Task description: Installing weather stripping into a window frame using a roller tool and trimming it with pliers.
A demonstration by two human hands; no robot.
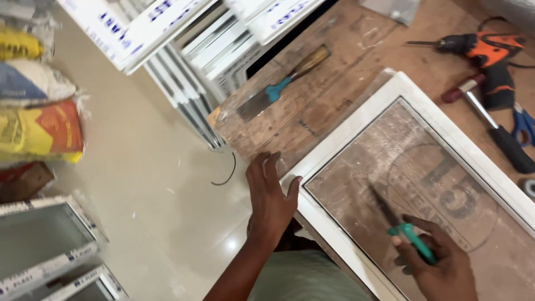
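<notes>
On the tabletop [334, 95], left hand [271, 198] flat at the white window frame's [356, 120] nine-o'clock corner, right hand [440, 265] closed around a teal-handled blade [404, 226] that could slip and scratch the glass [423, 184]

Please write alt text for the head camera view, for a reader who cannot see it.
A person's left hand rests on the corner of a white glazed window frame lying on a wooden workbench, while the right hand holds a green-handled tool over the glass. A chisel and an orange drill lie nearby.
</notes>
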